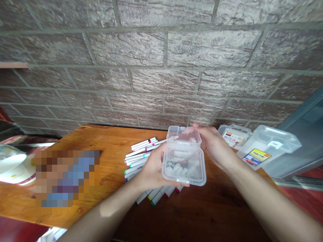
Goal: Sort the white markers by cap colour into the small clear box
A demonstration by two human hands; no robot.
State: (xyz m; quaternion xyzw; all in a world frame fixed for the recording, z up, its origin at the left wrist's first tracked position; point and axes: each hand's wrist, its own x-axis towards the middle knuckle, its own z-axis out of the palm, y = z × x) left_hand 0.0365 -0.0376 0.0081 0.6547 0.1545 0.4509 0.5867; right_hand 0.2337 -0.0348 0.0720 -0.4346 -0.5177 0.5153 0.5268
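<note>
A small clear plastic box (183,164) with a hinged top is held in front of me above the wooden table. My left hand (154,167) grips it from the left and below, with a fingertip showing at its front latch. My right hand (214,144) pinches the right side of the box's raised upper part (183,135), thumb at the top corner. Through the see-through plastic, blurred pale shapes show; I cannot tell whether they lie inside or behind it. White markers (138,156) with coloured bands lie in a spread pile under and left of the box.
To the right stand a tall clear marker case (268,146) with a yellow label and a clear case with a printed card (233,136). A brick wall (146,79) rises behind the table (106,191). A pixelated patch covers the table's left; a white bowl (15,169) is beyond it.
</note>
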